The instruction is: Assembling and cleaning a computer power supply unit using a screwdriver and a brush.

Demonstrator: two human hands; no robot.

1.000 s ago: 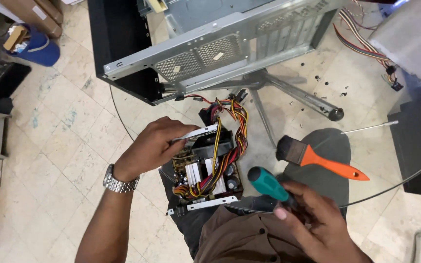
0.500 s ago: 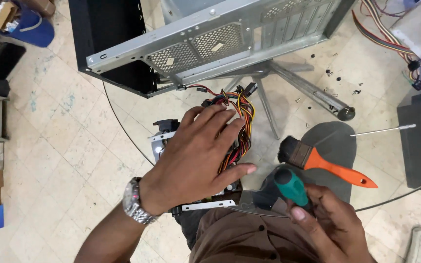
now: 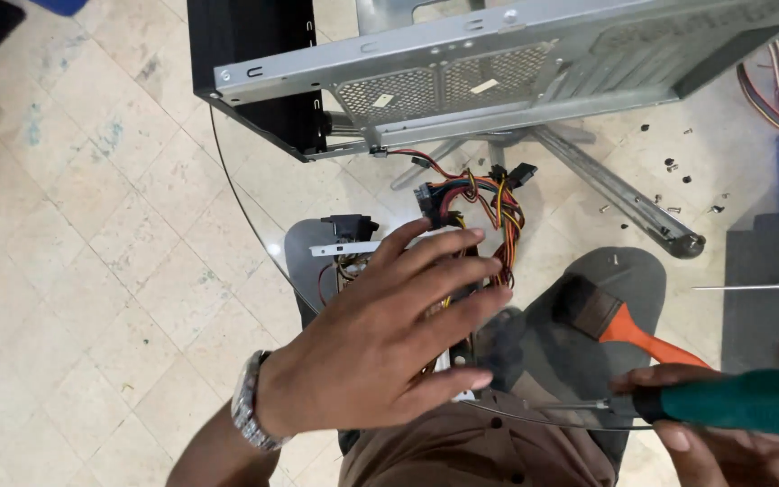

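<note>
- The left hand (image 3: 380,338) is spread flat, fingers apart, over an opened power-supply unit with coloured wire bundles (image 3: 475,203), gripping nothing.
- The right hand (image 3: 723,433) is clamped on a green-handled screwdriver (image 3: 741,404), its shaft pointing toward the left hand.
- An orange-handled black-bristled brush (image 3: 619,323) lies just above the right hand on the round glass table (image 3: 254,225).
- A grey metal computer case (image 3: 498,63) sits beyond the left fingertips.

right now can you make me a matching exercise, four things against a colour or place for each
Things:
1. paintbrush
2. screwdriver
3. computer case
4. wire bundle

Matches:
a. green handle, in the right hand
b. grey metal, at the top of the glass table
c. orange handle, lying on the table
d. red, yellow and orange, just beyond the left hand

Pairs: 1-c, 2-a, 3-b, 4-d
</note>
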